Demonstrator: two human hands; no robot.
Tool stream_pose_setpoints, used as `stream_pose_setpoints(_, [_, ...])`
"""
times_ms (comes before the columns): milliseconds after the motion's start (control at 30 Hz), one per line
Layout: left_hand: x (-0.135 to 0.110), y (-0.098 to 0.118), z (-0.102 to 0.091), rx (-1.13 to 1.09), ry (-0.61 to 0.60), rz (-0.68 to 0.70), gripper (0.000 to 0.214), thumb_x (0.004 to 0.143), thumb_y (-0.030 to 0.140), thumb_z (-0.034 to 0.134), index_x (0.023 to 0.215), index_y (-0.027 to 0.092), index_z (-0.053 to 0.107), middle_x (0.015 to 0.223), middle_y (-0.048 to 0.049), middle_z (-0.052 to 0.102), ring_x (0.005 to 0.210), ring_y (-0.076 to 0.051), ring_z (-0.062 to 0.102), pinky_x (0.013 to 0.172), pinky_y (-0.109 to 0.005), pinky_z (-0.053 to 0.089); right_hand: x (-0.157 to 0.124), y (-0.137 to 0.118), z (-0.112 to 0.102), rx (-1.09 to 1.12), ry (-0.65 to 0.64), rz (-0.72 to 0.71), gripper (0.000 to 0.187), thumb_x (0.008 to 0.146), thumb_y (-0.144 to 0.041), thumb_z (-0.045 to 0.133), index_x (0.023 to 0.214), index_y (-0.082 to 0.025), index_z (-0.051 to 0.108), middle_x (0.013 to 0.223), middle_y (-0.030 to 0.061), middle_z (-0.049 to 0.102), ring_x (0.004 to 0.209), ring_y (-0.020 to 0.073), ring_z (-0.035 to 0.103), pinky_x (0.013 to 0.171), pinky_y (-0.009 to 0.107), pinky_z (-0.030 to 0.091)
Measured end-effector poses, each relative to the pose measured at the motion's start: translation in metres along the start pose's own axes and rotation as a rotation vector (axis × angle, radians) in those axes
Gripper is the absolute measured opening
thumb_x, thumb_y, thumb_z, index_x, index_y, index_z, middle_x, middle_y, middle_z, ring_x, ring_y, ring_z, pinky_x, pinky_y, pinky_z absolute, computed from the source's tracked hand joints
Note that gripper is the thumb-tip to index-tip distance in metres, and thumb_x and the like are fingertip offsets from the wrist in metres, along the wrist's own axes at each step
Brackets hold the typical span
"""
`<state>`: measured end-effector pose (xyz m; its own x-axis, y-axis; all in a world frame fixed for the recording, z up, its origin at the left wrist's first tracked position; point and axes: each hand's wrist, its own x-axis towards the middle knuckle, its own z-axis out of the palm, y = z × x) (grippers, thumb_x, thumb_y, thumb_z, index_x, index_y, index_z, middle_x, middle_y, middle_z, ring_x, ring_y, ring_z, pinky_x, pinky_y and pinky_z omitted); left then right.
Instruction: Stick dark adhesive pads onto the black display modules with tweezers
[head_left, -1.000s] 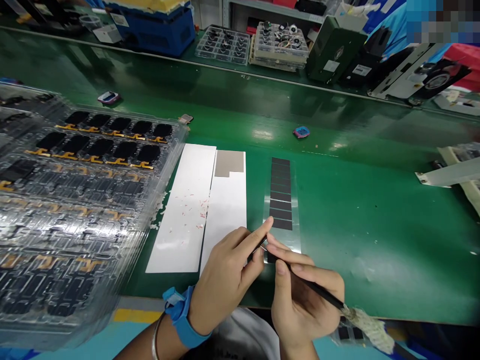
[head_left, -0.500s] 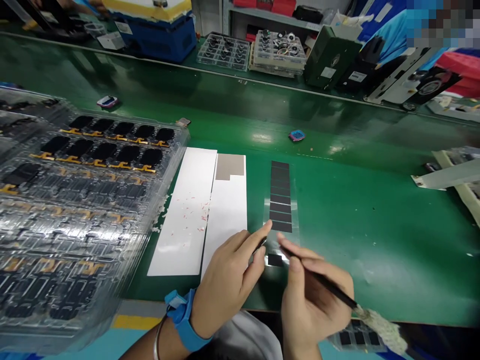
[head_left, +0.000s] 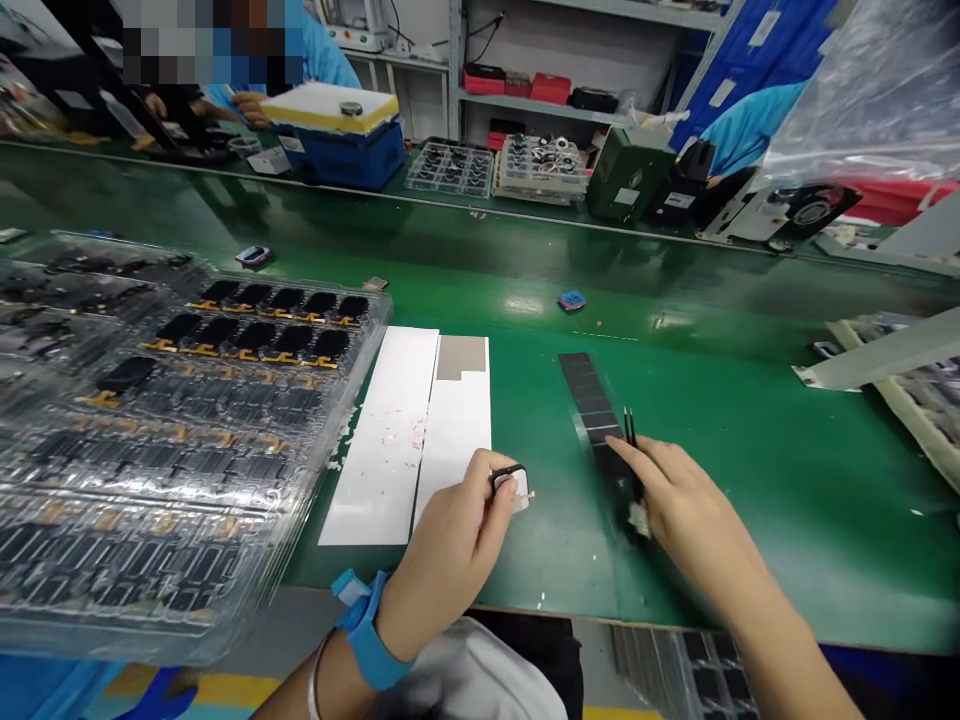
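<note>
My left hand (head_left: 457,520), with a blue wrist strap, pinches a small black-framed display part (head_left: 513,486), its pale back facing me and a tiny gold tab at its right edge. Black tweezers (head_left: 630,428) stick up from my right hand (head_left: 679,500), tips pointing away from me. The right fingers touch or hover just over a strip of black adhesive pieces (head_left: 589,395) that lies slanted on the green table. That hand hides part of the strip's near end. White sheets (head_left: 375,450) lie left of the hands, one bearing a grey-brown patch (head_left: 461,357).
Transparent trays (head_left: 247,400) of black screens with gold flex tabs are stacked at left. A small blue part (head_left: 572,300) lies farther back. A blue box (head_left: 337,150) and a green box (head_left: 628,175) stand on the rear ledge. Other people sit beyond it.
My left hand has turned, showing the display part. My right hand has moved right, the tweezers now pointing away. The black strip has shifted right and slants. The view has tilted up.
</note>
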<state>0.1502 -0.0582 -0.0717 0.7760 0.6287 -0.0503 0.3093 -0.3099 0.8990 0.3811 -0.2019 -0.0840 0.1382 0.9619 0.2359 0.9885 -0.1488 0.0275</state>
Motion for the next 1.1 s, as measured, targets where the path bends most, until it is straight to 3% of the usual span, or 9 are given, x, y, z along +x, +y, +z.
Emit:
stream_pose_setpoints(133, [-0.001, -0.003, -0.005, -0.013, 0.011, -0.005, 0.017, 0.103, 0.035, 0.031, 0.106, 0.024, 0.043, 0.057, 0.0086, 0.04, 0.05, -0.013, 0.043, 0.052, -0.025, 0.026, 0.024, -0.006, -0.003, 0.133, -0.028, -0.044, 0.053, 0.087, 0.0, 0.03, 0.129, -0.019, 0.056, 0.107, 0.0134, 0.062, 0.089, 0.0268, 0.063, 0.074, 0.046, 0.056])
stream_pose_setpoints(233, [-0.002, -0.003, -0.007, -0.035, 0.018, 0.013, 0.016, 0.103, 0.033, 0.032, 0.105, 0.023, 0.043, 0.058, 0.0083, 0.043, 0.052, -0.012, 0.044, 0.052, -0.025, 0.027, 0.039, -0.036, -0.008, 0.679, -0.021, 0.082, 0.032, 0.096, -0.019, 0.043, 0.126, -0.022, 0.054, 0.099, 0.0082, 0.064, 0.085, 0.0193, 0.064, 0.077, 0.037, 0.056])
stream_pose_setpoints(300, [-0.002, -0.001, -0.007, -0.059, -0.002, 0.021, 0.015, 0.102, 0.034, 0.033, 0.106, 0.023, 0.043, 0.059, 0.0081, 0.045, 0.053, -0.012, 0.046, 0.053, -0.025, 0.029, 0.046, -0.061, -0.01, 1.047, -0.105, 0.134, 0.029, 0.094, -0.03, 0.054, 0.122, -0.023, 0.053, 0.094, 0.0048, 0.066, 0.083, 0.0159, 0.065, 0.076, 0.031, 0.056])
stream_pose_setpoints(433, [-0.004, 0.0, -0.01, -0.101, -0.023, 0.034, 0.017, 0.103, 0.034, 0.032, 0.111, 0.024, 0.043, 0.065, 0.006, 0.052, 0.059, -0.014, 0.052, 0.057, -0.025, 0.037, 0.066, -0.089, -0.008, 1.382, -0.252, 0.198, 0.028, 0.086, -0.043, 0.064, 0.101, -0.018, 0.061, 0.079, 0.0026, 0.065, 0.072, 0.0139, 0.065, 0.069, 0.029, 0.056])
stream_pose_setpoints(533, [-0.01, -0.006, -0.016, -0.014, 0.127, 0.065, 0.028, 0.102, 0.033, 0.037, 0.128, 0.027, 0.035, 0.094, -0.0007, 0.063, 0.078, -0.016, 0.059, 0.071, -0.029, 0.046, 0.109, -0.076, -0.001, 1.263, -0.196, 0.296, 0.033, 0.08, -0.045, 0.07, 0.093, -0.015, 0.063, 0.073, 0.0023, 0.066, 0.063, 0.0131, 0.064, 0.061, 0.026, 0.055])
stream_pose_setpoints(667, [-0.027, -0.022, -0.031, 0.231, 0.363, 0.115, 0.041, 0.098, 0.029, 0.045, 0.137, 0.028, 0.033, 0.125, -0.0071, 0.057, 0.109, -0.021, 0.057, 0.095, -0.037, 0.047, 0.2, -0.027, 0.015, 1.028, -0.008, 0.458, 0.022, 0.088, -0.034, 0.066, 0.095, -0.013, 0.062, 0.073, 0.0001, 0.063, 0.061, 0.0101, 0.06, 0.062, 0.025, 0.054])
stream_pose_setpoints(833, [-0.055, -0.044, -0.048, 0.485, 0.365, 0.121, 0.046, 0.097, 0.022, 0.043, 0.142, 0.029, 0.035, 0.142, -0.0054, 0.049, 0.135, -0.022, 0.043, 0.109, -0.039, 0.043, 0.282, 0.01, 0.037, 0.769, 0.029, 0.513, 0.026, 0.094, -0.034, 0.059, 0.11, -0.014, 0.06, 0.103, 0.0051, 0.064, 0.085, 0.0155, 0.064, 0.074, 0.033, 0.056])
stream_pose_setpoints(967, [-0.065, -0.056, -0.054, 0.585, 0.289, 0.09, 0.052, 0.096, 0.021, 0.044, 0.146, 0.026, 0.032, 0.15, -0.0053, 0.042, 0.143, -0.026, 0.032, 0.113, -0.045, 0.04, 0.277, -0.024, 0.035, 0.609, 0.082, 0.345, 0.022, 0.09, -0.025, 0.06, 0.108, -0.012, 0.063, 0.11, 0.0115, 0.062, 0.091, 0.021, 0.064, 0.088, 0.042, 0.051])
stream_pose_setpoints(1100, [-0.068, -0.065, -0.054, 0.623, 0.189, 0.09, 0.054, 0.096, 0.025, 0.045, 0.149, 0.022, 0.03, 0.156, -0.0063, 0.034, 0.146, -0.027, 0.027, 0.114, -0.047, 0.04, 0.21, -0.095, 0.02, 0.567, -0.038, -0.018, 0.018, 0.087, -0.025, 0.061, 0.101, -0.017, 0.069, 0.099, 0.0085, 0.066, 0.089, 0.0218, 0.066, 0.087, 0.037, 0.053])
